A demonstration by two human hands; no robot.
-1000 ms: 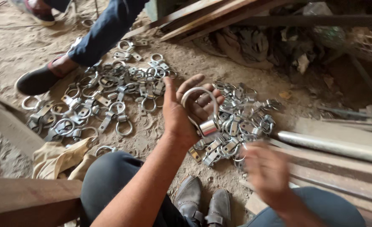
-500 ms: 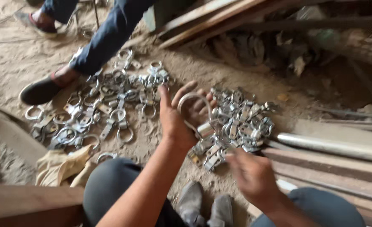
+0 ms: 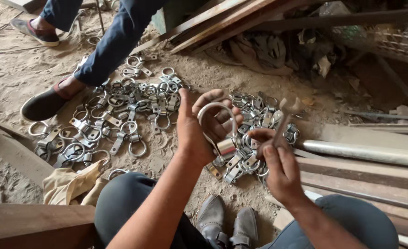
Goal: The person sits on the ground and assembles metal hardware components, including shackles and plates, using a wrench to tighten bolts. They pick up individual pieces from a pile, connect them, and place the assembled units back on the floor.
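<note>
The sandy floor [image 3: 15, 78] carries everything here. Wooden planks [image 3: 365, 177] and a grey pipe [image 3: 365, 153] lie along its right edge, more boards lean at the top, and a tan cloth [image 3: 68, 184] sits near the lower left corner. Another person's leg in blue trousers [image 3: 116, 41] crosses the upper left, with a dark shoe [image 3: 42, 105] planted beside the metal.

Two heaps of clamps cover the middle of the floor. The left heap [image 3: 116, 124] is spread wide, ring and strap pieces lying loose and mostly flat. The right heap [image 3: 254, 138] is tighter and sits just beyond the person's own shoes.

The left hand [image 3: 199, 127] is raised over the gap between the heaps, its grip clamped on a U-shaped clamp [image 3: 218, 127], thumb on one side, fingers curled behind the bow, with the bracket hanging at the bottom. The right hand [image 3: 277, 166] grips a thin metal piece [image 3: 284, 122], blurred, pinched between the fingertips just right of the clamp.

Judging by the heaps, many pieces are already handled, yet plenty remain on both sides, so the work looks somewhere midway.
</note>
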